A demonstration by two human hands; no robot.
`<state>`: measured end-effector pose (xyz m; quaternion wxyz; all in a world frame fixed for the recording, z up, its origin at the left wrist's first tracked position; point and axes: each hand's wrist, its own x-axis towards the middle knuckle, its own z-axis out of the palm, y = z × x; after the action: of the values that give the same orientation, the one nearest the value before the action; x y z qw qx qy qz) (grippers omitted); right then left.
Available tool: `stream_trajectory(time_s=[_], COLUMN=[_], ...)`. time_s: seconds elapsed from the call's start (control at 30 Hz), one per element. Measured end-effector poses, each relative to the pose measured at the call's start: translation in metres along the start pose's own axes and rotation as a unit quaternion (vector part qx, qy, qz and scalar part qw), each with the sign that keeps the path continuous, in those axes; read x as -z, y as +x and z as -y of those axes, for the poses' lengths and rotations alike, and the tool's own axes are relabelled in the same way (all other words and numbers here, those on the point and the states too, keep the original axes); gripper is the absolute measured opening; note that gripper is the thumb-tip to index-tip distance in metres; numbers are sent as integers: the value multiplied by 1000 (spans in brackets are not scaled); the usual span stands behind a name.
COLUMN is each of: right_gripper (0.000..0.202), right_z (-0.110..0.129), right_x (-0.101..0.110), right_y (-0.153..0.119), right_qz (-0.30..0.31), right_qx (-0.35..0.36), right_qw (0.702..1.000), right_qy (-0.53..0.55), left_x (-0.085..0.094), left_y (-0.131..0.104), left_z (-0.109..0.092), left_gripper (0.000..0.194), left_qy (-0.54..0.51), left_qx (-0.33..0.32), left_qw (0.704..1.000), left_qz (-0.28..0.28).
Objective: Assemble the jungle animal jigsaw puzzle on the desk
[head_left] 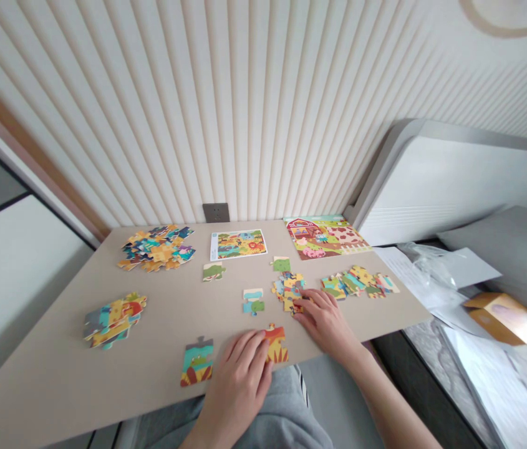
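My left hand (243, 373) lies flat at the table's near edge, its fingers stretched out and the fingertips at the left side of an orange-red puzzle piece (276, 344). A puzzle piece with a green crocodile (197, 362) lies to the left of that hand. My right hand (323, 317) is at a small heap of puzzle pieces (287, 287), thumb and index finger closed on a yellow-red puzzle piece (295, 305) at its near edge. Behind the left hand are a blue-green puzzle piece (254, 307) and a green one (281, 264). Another green puzzle piece (213, 271) lies farther left.
A picture card (239, 244) and a farm picture (323, 237) lie along the wall. Piles of puzzle pieces rest at back left (158, 248), at left (114, 319) and at right (359, 282). An open orange box (501, 318) sits on the bed beside the table.
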<state>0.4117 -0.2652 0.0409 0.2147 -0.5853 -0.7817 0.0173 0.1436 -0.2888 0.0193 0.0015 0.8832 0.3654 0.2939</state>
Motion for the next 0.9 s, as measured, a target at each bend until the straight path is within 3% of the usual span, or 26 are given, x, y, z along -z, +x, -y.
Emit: stream_trajectory(time_s=[0.2,0.33,0.43,0.57,0.67,0.73,0.9], right_gripper=[31,34,35,42,46,46,44], right_z=[-9,-24,-60,-131,-171,-180,-157], right_x=[-2,6,17,34,45,48,42], right_y=[19,15,-1,-29,-42,-44,-37], right_qz=[-12,-40,-104,-171,-109,-64,20], right_qx=[-16,-25,-80,-185,-208,-185,-94], right_qw=[1000,999,991,964,964,971,988], right_qy=[-5,-11,-20,-85,-125,-136,-125], left_x=[-1,-3,-3,-1,-1,-1,-4], left_y=[0,-1,-1,2,3,2,-1], left_z=[1,1,1,0,-1,-1,1], left_gripper=[32,31,30,30,29,31,32], left_qy=[6,8,8,8,8,9,11], left_qx=[-3,-8,-11,-14,-13,-11,-11], left_qw=[1000,1000,1000,999,999,999,999], left_qz=[-10,-20,-28,-37,-50,-46,-28])
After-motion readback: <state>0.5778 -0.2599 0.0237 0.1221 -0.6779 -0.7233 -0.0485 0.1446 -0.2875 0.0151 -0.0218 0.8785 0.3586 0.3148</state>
